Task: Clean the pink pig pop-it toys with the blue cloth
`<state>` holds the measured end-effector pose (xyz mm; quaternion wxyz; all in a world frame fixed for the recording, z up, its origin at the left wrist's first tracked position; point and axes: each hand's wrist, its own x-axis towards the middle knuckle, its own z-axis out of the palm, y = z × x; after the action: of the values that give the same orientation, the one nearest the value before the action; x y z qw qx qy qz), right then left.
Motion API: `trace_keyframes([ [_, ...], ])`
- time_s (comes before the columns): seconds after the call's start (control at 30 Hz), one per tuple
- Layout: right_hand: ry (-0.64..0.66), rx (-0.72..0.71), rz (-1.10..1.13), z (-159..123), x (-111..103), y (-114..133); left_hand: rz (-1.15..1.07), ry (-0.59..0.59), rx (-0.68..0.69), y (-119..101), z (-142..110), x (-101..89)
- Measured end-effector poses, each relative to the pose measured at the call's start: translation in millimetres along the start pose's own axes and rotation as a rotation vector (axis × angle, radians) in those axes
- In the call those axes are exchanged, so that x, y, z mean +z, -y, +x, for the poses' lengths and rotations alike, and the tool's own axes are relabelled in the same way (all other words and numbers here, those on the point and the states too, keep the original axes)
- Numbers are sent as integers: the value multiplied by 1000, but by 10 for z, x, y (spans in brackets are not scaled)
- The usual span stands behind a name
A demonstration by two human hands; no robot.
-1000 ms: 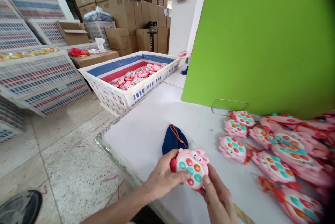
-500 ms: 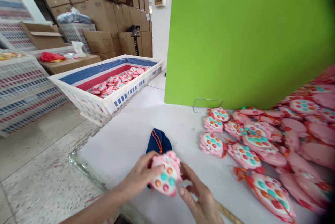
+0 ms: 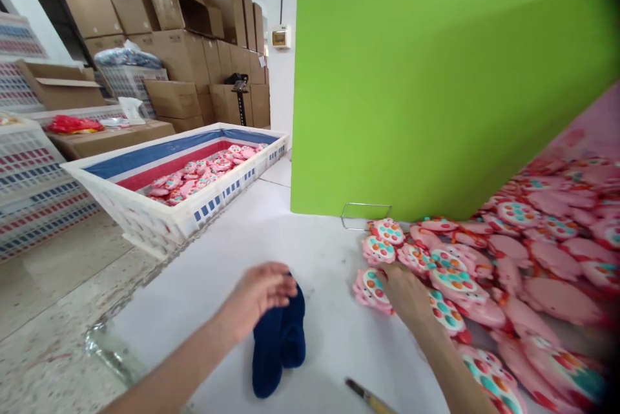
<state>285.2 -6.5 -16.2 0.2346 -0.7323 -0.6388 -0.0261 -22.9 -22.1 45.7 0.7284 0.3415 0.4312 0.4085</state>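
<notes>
Pink toy [image 3: 370, 290] at fingertips of curled right hand [image 3: 405, 288], grip unclear, left hand [image 3: 261, 290] half-open, empty

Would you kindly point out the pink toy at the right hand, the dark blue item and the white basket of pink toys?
Pink toy [image 3: 372, 289]: head view, on its button face.
Dark blue item [image 3: 271, 343]: head view, on its left part.
White basket [image 3: 223, 192]: head view, on its outer long side.

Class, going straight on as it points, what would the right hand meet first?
The right hand would likely meet the pink toy at its fingertips; whether they touch is unclear.
</notes>
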Motion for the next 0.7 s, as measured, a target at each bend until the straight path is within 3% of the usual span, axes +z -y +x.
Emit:
trace_keyframes([
  [0.1,-3,30,-48,-149,-146,104,57,101,-57,527,-102,240],
  [0.2,-60,27,80,-417,-276,338,73,110,-13,723,-152,426],
  [0.3,-96,60,413,-678,-280,623,-40,142,40,763,-149,534],
  [0.43,-93,231,813,-893,-121,834,-77,84,97,759,-132,548],
  [0.63,-59,220,983,-1006,28,882,-28,71,153,736,-112,520],
  [0.7,-15,294,1121,-1023,-5,920,-32,66,154,725,-109,508],
])
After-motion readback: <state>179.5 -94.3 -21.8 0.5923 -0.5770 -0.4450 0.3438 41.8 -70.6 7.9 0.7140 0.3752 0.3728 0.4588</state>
